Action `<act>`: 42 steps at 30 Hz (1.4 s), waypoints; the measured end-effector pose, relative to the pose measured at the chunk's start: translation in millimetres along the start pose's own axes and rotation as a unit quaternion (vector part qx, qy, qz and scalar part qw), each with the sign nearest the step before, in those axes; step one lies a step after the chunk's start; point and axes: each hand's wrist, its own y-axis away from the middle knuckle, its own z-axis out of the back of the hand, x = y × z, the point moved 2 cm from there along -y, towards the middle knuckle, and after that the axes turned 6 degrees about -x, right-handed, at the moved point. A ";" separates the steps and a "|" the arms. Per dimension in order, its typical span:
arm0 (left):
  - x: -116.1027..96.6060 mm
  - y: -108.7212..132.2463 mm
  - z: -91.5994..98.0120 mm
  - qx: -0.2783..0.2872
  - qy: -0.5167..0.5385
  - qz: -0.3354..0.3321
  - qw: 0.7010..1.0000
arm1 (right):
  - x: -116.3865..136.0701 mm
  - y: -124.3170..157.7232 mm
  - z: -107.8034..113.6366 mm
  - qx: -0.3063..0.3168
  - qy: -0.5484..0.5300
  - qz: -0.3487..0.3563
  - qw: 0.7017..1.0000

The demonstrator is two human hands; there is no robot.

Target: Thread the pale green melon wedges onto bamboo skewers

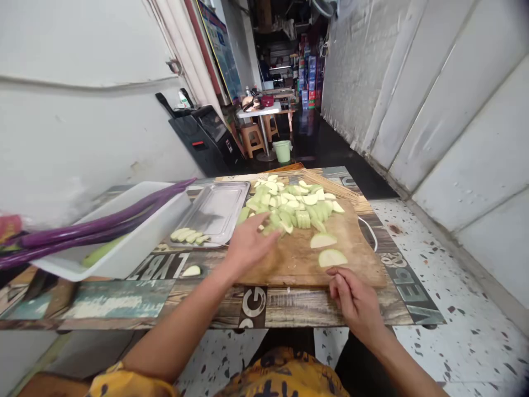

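Between white walls, a patterned worktop (pixel 306 309) bears a wooden cutting board (pixel 300 259), pale-green slices (pixel 303 218) heaped toward its far edge, where a careless nudge from the left hand (pixel 250 242) could scatter the loose pile. That hand's fingers spread over the pile's near-left side, contact unclear; at the board's near edge, the right hand (pixel 355 298) has thumb and fingers drawn together, any thin object between them impossible to confirm.

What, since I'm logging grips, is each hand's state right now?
Left hand: open, at the green-skinned vegetable slices.
Right hand: closed in a pinch; whether on anything cannot be told.
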 end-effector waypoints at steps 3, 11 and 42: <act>-9.5 -10.7 -21.8 0.154 0.361 0.125 0.911 | 11.3 22.7 -2.9 0.006 -0.060 -0.057 0.997; -2.1 1.1 -57.1 0.244 0.661 0.285 0.650 | 47.8 64.9 -16.9 0.039 -0.235 -0.344 0.908; 0.1 10.4 -66.7 0.140 0.645 0.323 0.679 | 47.4 73.3 -29.5 -0.012 -0.246 -0.405 0.880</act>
